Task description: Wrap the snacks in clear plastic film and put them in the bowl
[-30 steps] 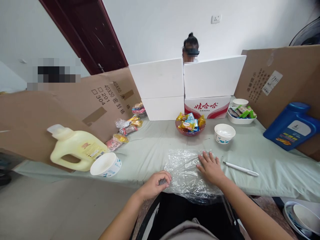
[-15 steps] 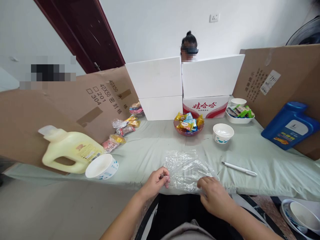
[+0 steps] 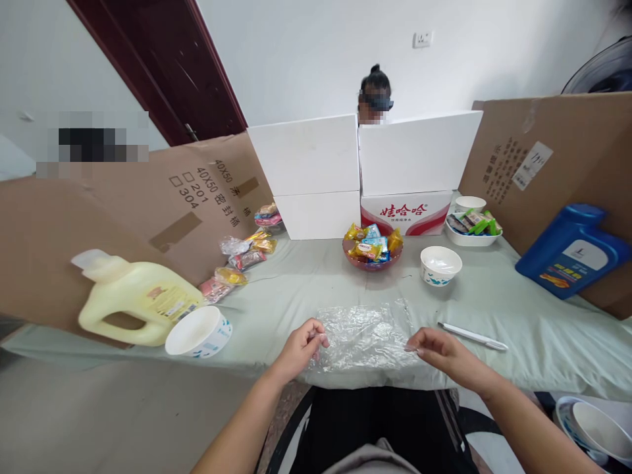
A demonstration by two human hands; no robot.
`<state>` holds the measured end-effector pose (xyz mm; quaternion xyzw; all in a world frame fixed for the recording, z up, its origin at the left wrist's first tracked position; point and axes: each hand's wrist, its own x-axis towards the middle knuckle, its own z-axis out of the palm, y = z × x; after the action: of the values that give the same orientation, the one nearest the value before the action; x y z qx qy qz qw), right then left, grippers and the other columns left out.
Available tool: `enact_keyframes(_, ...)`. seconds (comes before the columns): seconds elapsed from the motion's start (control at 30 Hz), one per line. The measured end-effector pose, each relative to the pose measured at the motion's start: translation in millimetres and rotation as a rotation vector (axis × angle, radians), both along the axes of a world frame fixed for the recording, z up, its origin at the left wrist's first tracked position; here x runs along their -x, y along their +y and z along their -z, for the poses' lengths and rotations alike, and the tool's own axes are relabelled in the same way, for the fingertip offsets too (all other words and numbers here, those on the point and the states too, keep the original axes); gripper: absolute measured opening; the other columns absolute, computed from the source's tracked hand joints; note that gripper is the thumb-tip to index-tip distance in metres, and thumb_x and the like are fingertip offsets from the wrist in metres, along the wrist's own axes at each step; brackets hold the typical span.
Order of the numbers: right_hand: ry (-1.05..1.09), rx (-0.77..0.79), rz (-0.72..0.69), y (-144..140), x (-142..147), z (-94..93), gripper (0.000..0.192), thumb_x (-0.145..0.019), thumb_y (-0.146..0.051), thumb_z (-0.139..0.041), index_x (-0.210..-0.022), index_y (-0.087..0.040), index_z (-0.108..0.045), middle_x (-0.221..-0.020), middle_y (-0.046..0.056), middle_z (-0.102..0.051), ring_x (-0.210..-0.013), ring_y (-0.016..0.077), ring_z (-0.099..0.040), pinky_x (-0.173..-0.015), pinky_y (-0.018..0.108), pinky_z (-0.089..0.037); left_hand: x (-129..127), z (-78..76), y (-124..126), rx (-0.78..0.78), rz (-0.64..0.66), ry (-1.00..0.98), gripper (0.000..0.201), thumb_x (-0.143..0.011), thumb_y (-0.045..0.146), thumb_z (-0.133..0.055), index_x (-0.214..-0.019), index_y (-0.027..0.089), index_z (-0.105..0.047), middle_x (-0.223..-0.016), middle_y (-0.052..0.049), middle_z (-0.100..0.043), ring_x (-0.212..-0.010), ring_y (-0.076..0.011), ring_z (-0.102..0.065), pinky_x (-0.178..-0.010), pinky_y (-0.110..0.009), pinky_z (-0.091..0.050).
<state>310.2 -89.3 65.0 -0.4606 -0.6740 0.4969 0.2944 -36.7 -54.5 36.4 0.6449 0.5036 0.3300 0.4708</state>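
Note:
A crinkled clear plastic bag (image 3: 365,336) lies spread on the green cloth at the near edge of the table. My left hand (image 3: 300,349) pinches its left side with curled fingers. On the opposite side, my right hand (image 3: 442,352) grips the right edge between thumb and fingers. A white pen (image 3: 473,336) rests just beyond my right hand. Farther back stand a pinkish bowl (image 3: 371,263) of wrapped snacks and a white paper bowl (image 3: 441,266) with a blue pattern.
On the left are a pale yellow jug (image 3: 143,299), another paper bowl (image 3: 197,332) and several packaged snacks (image 3: 241,253). A blue bottle (image 3: 567,253) and a white tray (image 3: 474,239) of packets stand right. White boxes (image 3: 316,158) and cardboard panels (image 3: 113,217) wall the table; a person sits behind.
My right hand has shifted up and to the right, and its grip on the bag's edge now shows. My left hand has moved slightly up and left. The bag is spread flatter.

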Motion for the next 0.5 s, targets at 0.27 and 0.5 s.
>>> enact_keyframes(0.27, -0.243, 0.083, 0.403, 59.2, 38.8, 35.7, 0.032, -0.095, -0.037, -0.032, -0.098, -0.018, -0.058, -0.084, 0.006, -0.07, -0.069, 0.0171, -0.068, -0.063, 0.03, -0.05, -11.7, 11.3, 35.6, -0.145, -0.329, 0.463, 0.009, -0.087, 0.02, -0.044, -0.082, 0.02, -0.052, -0.07, 0.002, -0.064, -0.06, -0.0135, -0.061, -0.063, -0.024, -0.045)
enact_keyframes(0.5, -0.666, -0.093, 0.518, 67.5, 49.5, 55.9, 0.024, -0.094, -0.026, -0.039, -0.102, -0.018, -0.06, -0.088, 0.01, -0.069, -0.084, 0.0222, -0.066, -0.071, 0.03, -0.042, -22.5, 28.5, 43.8, -0.239, -0.435, 0.761, 0.014, -0.092, 0.016, -0.046, -0.097, 0.019, -0.058, -0.095, -0.007, -0.069, -0.086, -0.0207, -0.064, -0.074, -0.028, -0.042)
